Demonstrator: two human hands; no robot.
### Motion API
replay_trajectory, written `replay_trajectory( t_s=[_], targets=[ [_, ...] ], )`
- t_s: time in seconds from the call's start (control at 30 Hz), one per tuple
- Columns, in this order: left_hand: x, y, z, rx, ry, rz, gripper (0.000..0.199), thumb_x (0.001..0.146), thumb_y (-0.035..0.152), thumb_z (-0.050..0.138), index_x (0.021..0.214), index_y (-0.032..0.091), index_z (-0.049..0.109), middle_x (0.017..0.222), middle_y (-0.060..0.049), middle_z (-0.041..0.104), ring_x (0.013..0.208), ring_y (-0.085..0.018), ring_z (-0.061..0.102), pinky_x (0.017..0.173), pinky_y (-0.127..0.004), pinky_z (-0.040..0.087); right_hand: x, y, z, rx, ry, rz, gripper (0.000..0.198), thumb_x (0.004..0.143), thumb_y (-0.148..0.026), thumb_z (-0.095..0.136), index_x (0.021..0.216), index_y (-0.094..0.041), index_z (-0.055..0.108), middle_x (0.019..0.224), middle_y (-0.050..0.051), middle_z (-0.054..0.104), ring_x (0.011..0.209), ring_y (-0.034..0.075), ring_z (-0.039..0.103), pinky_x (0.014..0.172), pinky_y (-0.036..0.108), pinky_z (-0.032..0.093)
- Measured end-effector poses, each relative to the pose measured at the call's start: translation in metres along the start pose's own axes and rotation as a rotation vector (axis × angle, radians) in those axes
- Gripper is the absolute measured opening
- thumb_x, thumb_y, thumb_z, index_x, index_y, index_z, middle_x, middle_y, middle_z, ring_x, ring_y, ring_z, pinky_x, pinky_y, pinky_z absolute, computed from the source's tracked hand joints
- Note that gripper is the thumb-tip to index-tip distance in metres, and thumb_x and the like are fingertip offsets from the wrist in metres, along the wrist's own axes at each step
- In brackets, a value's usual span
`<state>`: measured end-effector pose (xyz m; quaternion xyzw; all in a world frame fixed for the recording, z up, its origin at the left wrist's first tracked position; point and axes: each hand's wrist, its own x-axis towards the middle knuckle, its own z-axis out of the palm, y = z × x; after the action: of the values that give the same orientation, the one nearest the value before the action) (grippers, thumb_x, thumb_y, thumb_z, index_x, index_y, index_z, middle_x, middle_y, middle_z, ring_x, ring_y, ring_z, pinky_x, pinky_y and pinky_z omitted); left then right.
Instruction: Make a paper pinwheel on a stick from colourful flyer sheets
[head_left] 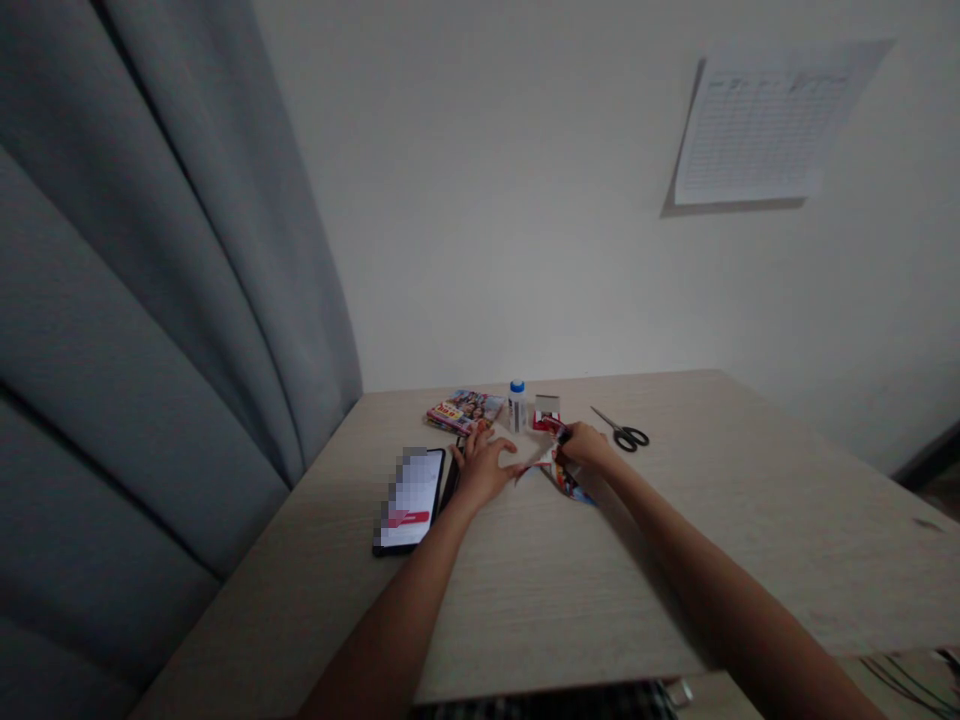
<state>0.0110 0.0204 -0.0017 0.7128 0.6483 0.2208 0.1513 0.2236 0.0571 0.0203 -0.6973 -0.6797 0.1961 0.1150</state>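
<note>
My left hand (484, 468) is over the table beside the phone, its fingers spread and curved. The thumb tip reaches toward the near corner of a colourful printed paper (568, 482); whether it touches the paper I cannot tell. My right hand (589, 446) is closed on the upper part of that paper, which looks bent or folded. A small dark patch shows at the right fingertips, too small to make out. Just beyond the hands stand a white bottle with a blue cap (517, 408) and a small red and white box (547, 412).
A phone with a lit screen (412, 500) lies left of my left hand. Colourful printed booklets (466, 410) lie at the back left. Black-handled scissors (628, 436) lie right of my right hand. A grey curtain (187, 300) hangs along the left edge of the table (510, 620).
</note>
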Motion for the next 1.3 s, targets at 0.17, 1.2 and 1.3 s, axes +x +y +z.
replay_trajectory(
  t_s=[0.17,1.2,1.3],
  targets=[
    [0.001,-0.007,-0.005,0.047,-0.052,0.011,0.028,0.083,0.038,0.074,0.111,0.035,0.071,0.157,-0.005,0.041,0.151,-0.035,0.017,0.115,-0.071,0.003,0.006,0.021,0.005,0.131,-0.046,-0.137,0.026,0.066,-0.021,0.072,0.091,-0.02,0.079,0.083,0.004,0.078,0.081,0.021,0.071,0.067,0.024,0.045],
    [-0.008,0.004,-0.038,0.073,-0.294,0.06,0.028,0.07,0.032,0.084,0.096,0.037,0.077,0.158,0.002,0.04,0.151,-0.038,0.014,0.114,-0.074,0.005,0.001,0.034,0.016,0.445,0.127,-0.262,0.024,0.07,-0.035,0.072,0.085,-0.017,0.08,0.069,0.003,0.073,0.069,0.021,0.066,0.063,0.026,0.043],
    [-0.008,0.004,-0.038,0.072,-0.291,0.067,0.028,0.07,0.032,0.084,0.096,0.037,0.077,0.158,0.002,0.039,0.151,-0.037,0.015,0.113,-0.074,0.006,-0.002,0.032,0.015,0.441,0.146,-0.25,0.025,0.069,-0.035,0.073,0.085,-0.017,0.081,0.068,0.004,0.073,0.067,0.02,0.066,0.06,0.026,0.042]
  ],
)
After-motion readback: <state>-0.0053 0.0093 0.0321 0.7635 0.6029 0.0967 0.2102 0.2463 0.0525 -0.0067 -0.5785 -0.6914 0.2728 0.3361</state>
